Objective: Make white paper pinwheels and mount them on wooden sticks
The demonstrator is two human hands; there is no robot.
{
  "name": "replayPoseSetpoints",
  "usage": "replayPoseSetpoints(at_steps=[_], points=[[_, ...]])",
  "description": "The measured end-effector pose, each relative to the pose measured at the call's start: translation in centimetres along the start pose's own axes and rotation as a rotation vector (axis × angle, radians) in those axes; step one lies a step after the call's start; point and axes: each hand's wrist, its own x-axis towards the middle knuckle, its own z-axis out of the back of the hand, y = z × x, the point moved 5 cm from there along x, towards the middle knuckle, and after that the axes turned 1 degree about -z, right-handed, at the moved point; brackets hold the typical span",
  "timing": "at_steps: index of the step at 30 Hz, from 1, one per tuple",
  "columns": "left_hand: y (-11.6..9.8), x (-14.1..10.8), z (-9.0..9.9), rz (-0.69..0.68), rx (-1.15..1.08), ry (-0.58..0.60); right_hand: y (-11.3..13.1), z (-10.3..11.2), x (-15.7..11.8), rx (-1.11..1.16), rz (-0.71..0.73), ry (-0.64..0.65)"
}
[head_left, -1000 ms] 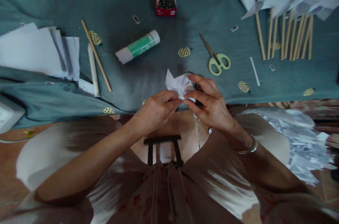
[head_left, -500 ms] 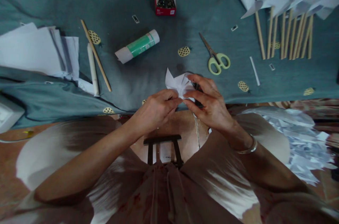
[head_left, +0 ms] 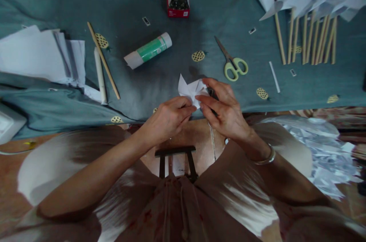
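Observation:
A white paper pinwheel (head_left: pixel 190 88) is held between my two hands at the front edge of the cloth-covered table. My left hand (head_left: pixel 172 116) pinches its lower left side between thumb and fingers. On its right side, my right hand (head_left: pixel 224 108) grips the paper, index finger on the upper right fold and another fingertip near the centre. Scissors (head_left: pixel 233 62) with light green handles lie beyond my right hand. A glue stick (head_left: pixel 151 49) with a green label rests to the upper left of the pinwheel.
Finished pinwheels on sticks (head_left: pixel 310 1) lie at the back right. A red box (head_left: pixel 178 12) of small dark pins stands at the back. Paper sheets (head_left: pixel 31 55), a wooden stick (head_left: pixel 103 58) and a white paper roll (head_left: pixel 100 76) are at left. Paper scraps (head_left: pixel 326 154) pile low at right.
My right fingertips have shifted on the pinwheel, one moving left toward its centre and the thumb drawing slightly right. My left hand keeps its pinch in the same spot.

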Motion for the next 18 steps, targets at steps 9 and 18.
replayPoseSetpoints(at_steps=[9, 18], points=[[0.0, -0.03, -0.05, -0.018, 0.003, -0.026, 0.34, -0.19, 0.11, -0.091, 0.042, 0.004], [0.06, -0.19, -0.17, -0.005, 0.012, -0.033, 0.62, -0.35, -0.01, -0.159, 0.093, 0.012]])
